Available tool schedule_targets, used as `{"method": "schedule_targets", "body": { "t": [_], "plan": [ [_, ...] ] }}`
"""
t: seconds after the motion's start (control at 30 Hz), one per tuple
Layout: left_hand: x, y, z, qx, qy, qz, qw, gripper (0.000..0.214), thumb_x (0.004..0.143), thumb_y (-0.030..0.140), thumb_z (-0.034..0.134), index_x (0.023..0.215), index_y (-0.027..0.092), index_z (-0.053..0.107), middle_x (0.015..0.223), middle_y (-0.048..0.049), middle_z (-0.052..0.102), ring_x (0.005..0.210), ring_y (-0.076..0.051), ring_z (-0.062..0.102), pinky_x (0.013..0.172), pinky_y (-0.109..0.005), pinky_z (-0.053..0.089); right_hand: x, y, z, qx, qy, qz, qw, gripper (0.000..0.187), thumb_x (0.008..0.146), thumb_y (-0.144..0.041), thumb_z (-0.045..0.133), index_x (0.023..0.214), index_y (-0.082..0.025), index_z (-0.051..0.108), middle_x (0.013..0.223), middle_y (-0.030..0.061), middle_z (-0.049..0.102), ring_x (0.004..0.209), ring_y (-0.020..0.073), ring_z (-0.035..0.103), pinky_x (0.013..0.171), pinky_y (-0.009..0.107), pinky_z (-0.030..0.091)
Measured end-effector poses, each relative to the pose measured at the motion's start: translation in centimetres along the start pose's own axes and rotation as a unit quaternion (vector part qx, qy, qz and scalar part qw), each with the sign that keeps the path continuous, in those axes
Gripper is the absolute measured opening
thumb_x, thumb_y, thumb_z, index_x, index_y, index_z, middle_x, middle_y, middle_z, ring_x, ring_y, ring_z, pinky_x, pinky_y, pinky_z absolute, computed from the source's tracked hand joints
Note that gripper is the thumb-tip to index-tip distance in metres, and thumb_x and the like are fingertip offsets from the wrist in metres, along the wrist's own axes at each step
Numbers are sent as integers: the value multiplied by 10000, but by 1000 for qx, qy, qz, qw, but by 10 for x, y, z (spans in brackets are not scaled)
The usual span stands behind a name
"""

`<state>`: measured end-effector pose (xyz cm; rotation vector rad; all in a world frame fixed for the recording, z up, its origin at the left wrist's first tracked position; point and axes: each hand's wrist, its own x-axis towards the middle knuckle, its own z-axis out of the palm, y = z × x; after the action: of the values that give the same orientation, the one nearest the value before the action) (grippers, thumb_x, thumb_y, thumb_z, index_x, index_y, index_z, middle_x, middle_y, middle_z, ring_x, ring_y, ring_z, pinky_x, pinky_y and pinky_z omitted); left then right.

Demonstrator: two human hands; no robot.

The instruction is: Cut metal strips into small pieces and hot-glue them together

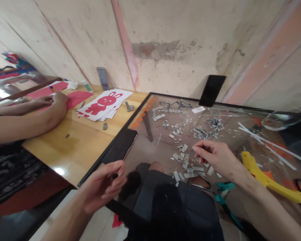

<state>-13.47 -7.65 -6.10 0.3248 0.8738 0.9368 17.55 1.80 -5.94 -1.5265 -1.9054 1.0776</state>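
Note:
My left hand (106, 185) hovers at the near left edge of the glass tabletop, beside a dark phone (121, 144) lying flat. Its fingers are curled in towards the thumb; whatever they may hold is hidden. Over the middle of the glass, my right hand (212, 152) has thumb and forefinger pinched together, on something too small to make out. Small grey-silver pieces (183, 155) lie scattered just left of it. More of them form a heap (215, 124) behind it. Several joined pieces make a small frame-like structure (172, 106) near the back edge.
A yellow-handled tool (271, 184), teal-handled pliers (225, 201) and scissors (203, 184) lie around my right forearm. White strips (266, 144) lie on the right. Another phone (212, 90) leans on the wall. A co-worker's arms (47, 117) rest on the wooden table (77, 147), near rabbit-print sheets (105, 104).

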Motion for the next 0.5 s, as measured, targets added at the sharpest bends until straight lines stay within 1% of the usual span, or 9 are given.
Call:
{"method": "schedule_targets", "body": {
  "t": [0.03,0.13,0.2,0.23,0.3,0.33,0.37,0.43,0.5],
  "plan": [
    [-15,-5,-17,15,26,6,1000,225,792,238,561,593,133,556,478,36,403,347,-7,256,322,-126,160,-1,-1,0,-4,-3,-2,1000,211,803,-361,492,733,-198,605,575,-12,564,498,128,535,482,240,417],
    [-48,-35,-69,62,111,-54,990,216,762,267,620,606,127,566,491,30,444,326,12,231,315,-117,134,-4,-4,-1,-11,-7,-7,1000,224,799,-381,503,748,-192,613,588,-7,577,501,127,540,480,236,419],
    [-59,-64,-99,80,178,-101,976,223,742,298,643,625,120,577,514,21,463,350,0,279,316,-112,152,-5,-6,-1,-19,-11,-16,1000,249,796,-409,509,746,-190,616,588,-5,583,498,128,541,472,236,414],
    [-60,-79,-110,83,225,-109,965,223,721,293,662,619,116,572,527,18,469,367,-8,314,318,-109,172,-6,-6,-1,-24,-13,-21,999,261,795,-422,510,747,-189,618,588,-4,586,500,130,544,471,237,413],
    [-57,-105,-126,88,287,-125,946,174,722,234,647,634,107,568,565,9,477,433,-37,410,350,-112,260,-7,-7,1,-30,-18,-28,999,276,793,-439,511,757,-189,622,586,-3,592,503,136,552,471,241,414],
    [-53,-115,-131,84,326,-123,934,154,742,224,619,653,111,564,588,2,489,470,-51,451,385,-119,315,-7,-7,2,-30,-22,-29,999,280,792,-442,510,762,-188,622,582,-1,591,504,140,555,471,243,416],
    [-47,-122,-135,82,347,-118,927,122,767,213,577,690,121,559,639,-12,519,519,-64,494,443,-129,376,-8,-6,3,-31,-25,-30,999,283,792,-446,507,764,-188,621,576,-1,588,508,144,559,473,246,417],
    [-36,-126,-139,85,369,-108,919,110,792,222,510,735,134,546,753,-54,572,653,-107,571,593,-189,466,-8,-4,5,-38,-33,-32,998,293,795,-456,498,770,-191,620,565,1,586,506,150,558,467,249,413],
    [-28,-122,-141,108,380,-117,911,198,779,332,501,769,138,536,868,-113,591,752,-188,598,650,-299,493,-7,-1,6,-51,-35,-39,997,305,800,-469,488,776,-197,624,550,2,586,503,154,552,464,252,410]
  ]
}}
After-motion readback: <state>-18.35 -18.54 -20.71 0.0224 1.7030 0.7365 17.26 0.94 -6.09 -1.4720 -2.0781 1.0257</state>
